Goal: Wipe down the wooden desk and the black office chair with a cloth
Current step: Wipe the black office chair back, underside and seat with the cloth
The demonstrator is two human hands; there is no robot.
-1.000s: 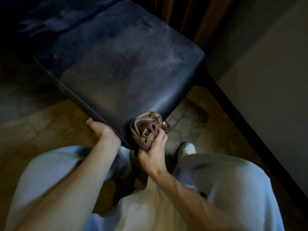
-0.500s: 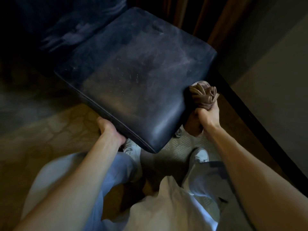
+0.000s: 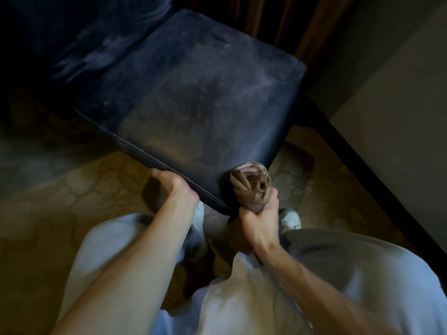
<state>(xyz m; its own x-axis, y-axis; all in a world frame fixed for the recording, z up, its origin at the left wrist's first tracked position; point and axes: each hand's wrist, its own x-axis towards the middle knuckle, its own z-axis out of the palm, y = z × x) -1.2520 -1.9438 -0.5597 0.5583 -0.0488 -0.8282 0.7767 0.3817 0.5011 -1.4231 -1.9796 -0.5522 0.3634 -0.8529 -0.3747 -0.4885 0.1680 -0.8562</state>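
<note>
1. The room is dim: a patterned carpet (image 3: 79,189) underfoot, a pale wall (image 3: 399,131) on the right edged by a dark baseboard, and brownish curtains (image 3: 312,27) behind; the wooden desk is not in view
2. The black office chair (image 3: 198,102) stands right in front of the person, its broad padded seat dusted with pale specks and streaks, the backrest in shadow at top left; I judge it fairly heavy but liable to swivel or roll under a push, so its firm front rim is the place to steady it
3. The left hand (image 3: 169,183) curls over that front edge, gripping the seat
4. The right hand (image 3: 260,217) is clenched round the bunched cloth (image 3: 251,183), pressing it against the seat's near front corner
5. The cloth looks soft, light and limp, so holding it wadded in a fist gives a firmer pad; the smooth upholstery should let it slide easily
</note>
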